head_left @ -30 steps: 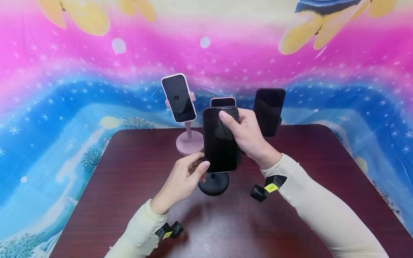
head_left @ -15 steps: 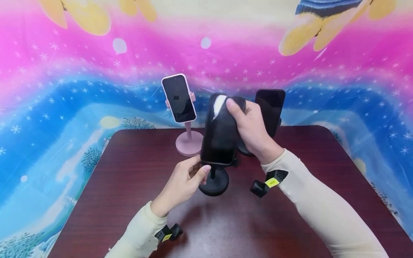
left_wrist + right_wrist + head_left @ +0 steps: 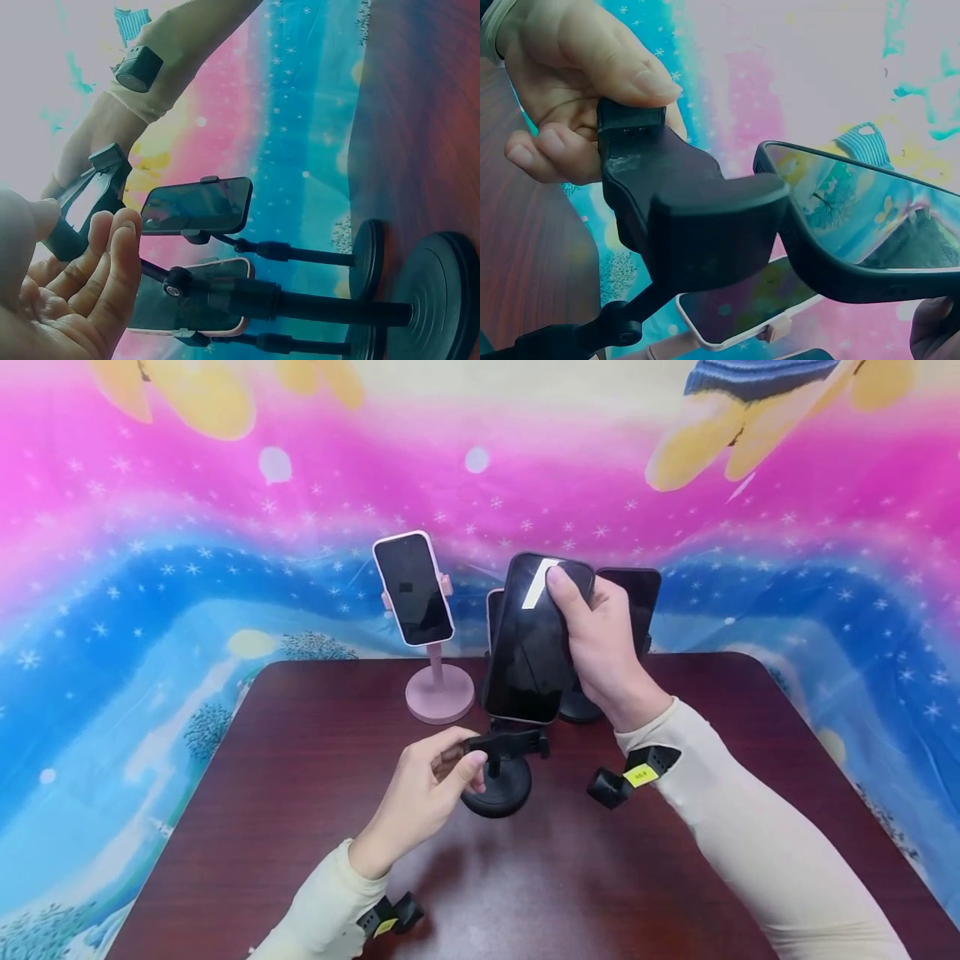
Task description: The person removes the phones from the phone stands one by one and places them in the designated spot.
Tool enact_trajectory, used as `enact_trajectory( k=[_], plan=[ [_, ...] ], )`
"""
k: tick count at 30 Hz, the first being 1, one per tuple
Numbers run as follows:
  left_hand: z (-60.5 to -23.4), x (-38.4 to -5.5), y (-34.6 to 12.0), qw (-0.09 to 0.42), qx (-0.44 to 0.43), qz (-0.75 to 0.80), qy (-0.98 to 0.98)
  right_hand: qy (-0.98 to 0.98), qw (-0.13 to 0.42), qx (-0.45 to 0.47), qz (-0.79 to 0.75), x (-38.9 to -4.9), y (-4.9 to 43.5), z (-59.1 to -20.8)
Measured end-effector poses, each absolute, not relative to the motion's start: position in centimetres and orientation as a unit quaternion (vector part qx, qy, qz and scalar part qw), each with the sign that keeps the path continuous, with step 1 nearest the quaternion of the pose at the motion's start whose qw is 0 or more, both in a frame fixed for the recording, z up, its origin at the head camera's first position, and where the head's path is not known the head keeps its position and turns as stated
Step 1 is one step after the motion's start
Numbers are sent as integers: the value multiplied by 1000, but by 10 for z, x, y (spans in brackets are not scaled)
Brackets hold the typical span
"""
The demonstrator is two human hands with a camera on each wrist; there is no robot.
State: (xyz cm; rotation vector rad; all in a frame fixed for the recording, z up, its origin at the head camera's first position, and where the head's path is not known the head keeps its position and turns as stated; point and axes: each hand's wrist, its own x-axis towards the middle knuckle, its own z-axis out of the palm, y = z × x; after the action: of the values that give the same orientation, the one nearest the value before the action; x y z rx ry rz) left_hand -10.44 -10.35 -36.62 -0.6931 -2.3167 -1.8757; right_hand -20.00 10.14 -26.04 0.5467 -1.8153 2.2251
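My right hand (image 3: 603, 647) grips a black smartphone (image 3: 528, 652) by its upper right side, thumb on the screen. The phone is tilted and hangs just above the clamp (image 3: 513, 745) of a black phone stand (image 3: 497, 797), whose round base rests on the table. With thumb and fingers, my left hand (image 3: 420, 789) pinches the clamp's left end. In the left wrist view, the clamp (image 3: 105, 187) has nothing between its ends. The right wrist view has the phone (image 3: 855, 217) beside the clamp (image 3: 712, 232); whether they touch, I cannot tell.
A pink stand (image 3: 438, 693) holds a phone in a pale case (image 3: 416, 589) at the back left. Behind my right hand stands another black phone (image 3: 642, 602). A pink-edged phone (image 3: 493, 610) is mostly hidden behind the held phone. The dark wooden table (image 3: 300, 793) meets a patterned cloth backdrop (image 3: 315, 568).
My right hand has lifted the black phone up and to the right, out of the stand's clamp, which now shows bare. The left hand has stayed almost still at the clamp.
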Motion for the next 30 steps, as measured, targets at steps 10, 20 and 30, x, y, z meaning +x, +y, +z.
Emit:
enact_trajectory(
  k=[10, 20, 30],
  plan=[
    [-367, -104, -104, 38, -221, -618, -753, -605, 111, 194, 764, -199, 113, -261],
    [-366, -105, -102, 41, -222, -626, -747, -596, 119, 188, 772, -194, 126, -259],
    [-369, -107, -102, 47, -222, -628, -744, -611, 148, 161, 761, -188, 141, -262]
  ],
)
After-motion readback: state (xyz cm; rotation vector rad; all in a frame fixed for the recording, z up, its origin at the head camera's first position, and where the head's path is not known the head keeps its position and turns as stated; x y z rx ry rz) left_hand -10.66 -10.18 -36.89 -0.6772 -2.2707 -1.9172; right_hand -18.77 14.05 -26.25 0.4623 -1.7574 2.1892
